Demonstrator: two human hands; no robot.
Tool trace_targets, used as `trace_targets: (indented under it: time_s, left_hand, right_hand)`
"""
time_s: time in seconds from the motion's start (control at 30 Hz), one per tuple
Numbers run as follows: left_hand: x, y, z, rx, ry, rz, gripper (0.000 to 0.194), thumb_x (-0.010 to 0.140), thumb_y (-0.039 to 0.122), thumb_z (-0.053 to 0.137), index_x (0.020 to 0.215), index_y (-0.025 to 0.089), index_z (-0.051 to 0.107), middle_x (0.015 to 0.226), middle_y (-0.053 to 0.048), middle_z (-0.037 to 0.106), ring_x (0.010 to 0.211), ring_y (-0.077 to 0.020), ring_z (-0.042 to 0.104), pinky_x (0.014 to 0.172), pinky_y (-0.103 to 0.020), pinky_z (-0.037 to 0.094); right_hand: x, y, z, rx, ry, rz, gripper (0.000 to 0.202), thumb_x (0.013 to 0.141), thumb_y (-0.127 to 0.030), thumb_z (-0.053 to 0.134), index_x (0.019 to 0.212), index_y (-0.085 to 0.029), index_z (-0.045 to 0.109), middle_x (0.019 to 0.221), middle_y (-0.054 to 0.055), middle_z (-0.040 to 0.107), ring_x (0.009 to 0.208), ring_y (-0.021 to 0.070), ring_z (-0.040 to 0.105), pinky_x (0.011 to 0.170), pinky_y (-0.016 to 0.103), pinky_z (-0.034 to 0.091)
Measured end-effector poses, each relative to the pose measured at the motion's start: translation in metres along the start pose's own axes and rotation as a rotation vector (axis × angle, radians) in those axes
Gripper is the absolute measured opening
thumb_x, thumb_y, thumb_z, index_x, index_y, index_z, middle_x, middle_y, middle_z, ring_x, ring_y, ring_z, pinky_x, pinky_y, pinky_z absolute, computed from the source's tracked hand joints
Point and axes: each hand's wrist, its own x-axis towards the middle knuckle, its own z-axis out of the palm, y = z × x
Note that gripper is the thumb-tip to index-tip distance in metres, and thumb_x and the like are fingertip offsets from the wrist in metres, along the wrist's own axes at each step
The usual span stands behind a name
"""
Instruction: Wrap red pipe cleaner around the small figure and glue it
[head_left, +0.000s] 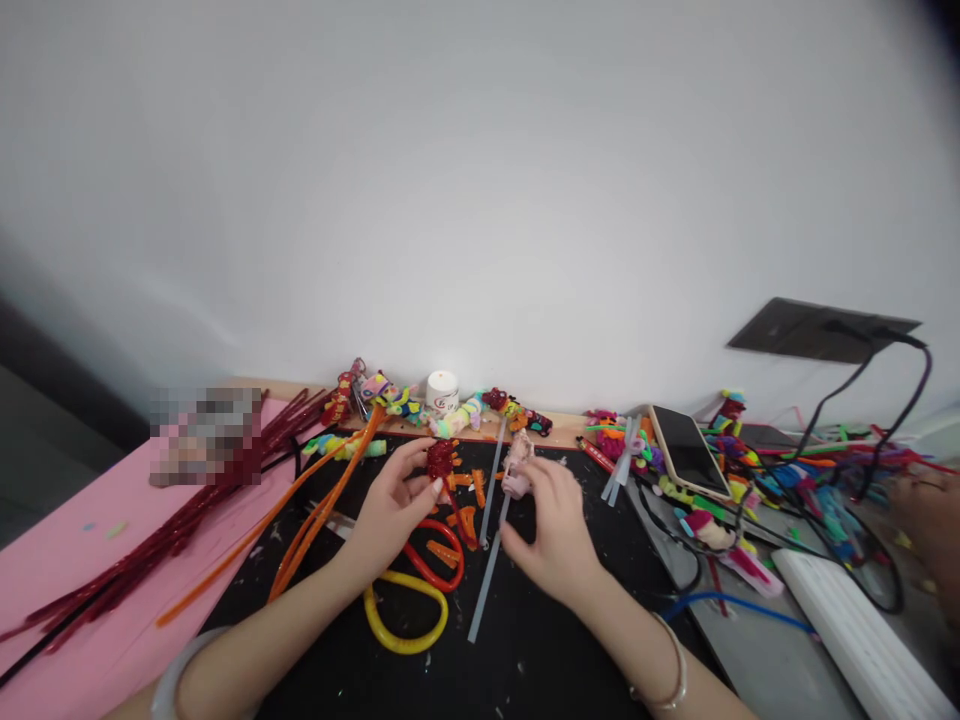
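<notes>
Between the hands [480, 520], orange pipe-cleaner pieces [466, 500] lie on a black mat [525, 640]; the left holds a dark red tuft [441, 458], the right a pale pink figure [517, 470]. Near the left: a yellow loop [405, 622], a pink sheet [82, 560].

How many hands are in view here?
3. The left hand pinches a dark red fuzzy piece over the black mat; the right hand holds a pale pink piece beside it; another person's hand is at the right edge, partly cut off.

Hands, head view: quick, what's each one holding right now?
Left hand: closed on a dark red fuzzy piece, pinched at the fingertips.
Right hand: closed on a small pale pink figure.
</notes>
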Motion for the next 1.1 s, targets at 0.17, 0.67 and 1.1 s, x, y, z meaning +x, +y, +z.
trace_targets:
  time_s: [0.17,0.67,1.1]
  left_hand:
    - [-0.013,-0.003,0.006,0.216,-0.147,-0.019,0.036,0.079,0.018,0.062,0.114,0.022,0.055,0.082,-0.003,0.063,0.069,-0.0157,0.059,0.069,-0.028,0.048]
    - [-0.018,-0.001,0.018,-0.132,-0.249,-0.248,0.040,0.076,0.019,0.066,0.113,0.025,0.051,0.097,-0.004,0.059,0.066,-0.0131,0.060,0.063,-0.029,0.050]
    - [-0.018,-0.006,0.018,-0.164,-0.305,-0.239,0.054,0.069,0.015,0.073,0.116,0.025,0.049,0.097,-0.004,0.059,0.065,-0.0107,0.058,0.055,-0.020,0.046]
  right_hand:
    - [-0.013,-0.025,0.006,0.387,-0.040,-0.092,0.024,0.069,-0.026,0.062,0.086,-0.021,0.045,0.082,0.004,0.053,0.074,0.0203,0.051,0.067,0.033,0.043]
    - [-0.012,-0.019,0.013,0.702,-0.036,0.131,0.021,0.085,-0.016,0.045,0.064,-0.020,0.045,0.058,-0.005,0.042,0.053,0.0117,0.038,0.051,0.024,0.030]
    - [-0.013,-0.019,0.016,0.696,-0.071,0.167,0.020,0.086,-0.018,0.044,0.066,-0.021,0.044,0.060,-0.004,0.041,0.055,0.0125,0.038,0.053,0.025,0.031]
